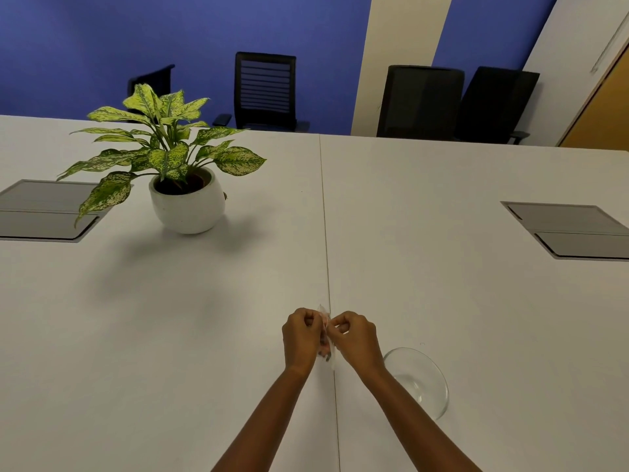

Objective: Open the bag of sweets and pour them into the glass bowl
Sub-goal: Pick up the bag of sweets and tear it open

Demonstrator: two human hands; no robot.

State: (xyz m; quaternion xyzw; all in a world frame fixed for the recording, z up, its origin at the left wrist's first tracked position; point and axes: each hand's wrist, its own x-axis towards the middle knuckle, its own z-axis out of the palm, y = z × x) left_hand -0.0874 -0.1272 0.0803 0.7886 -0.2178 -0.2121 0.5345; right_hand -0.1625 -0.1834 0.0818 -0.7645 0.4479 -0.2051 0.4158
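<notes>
Both hands, left and right, pinch the small bag of sweets between them above the white tabletop. Just right sits the glass bowl; a potted plant and black chairs stand before blue walls.

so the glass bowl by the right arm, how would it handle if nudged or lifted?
The glass bowl looks shallow and wide, so it would probably slide on the smooth white table rather than tip. Its clear, smooth walls suggest a slippery grip. Being glass, it is likely rigid and breakable, and fairly heavy for its size. It sits close to the right forearm, so a bump seems possible.
</notes>
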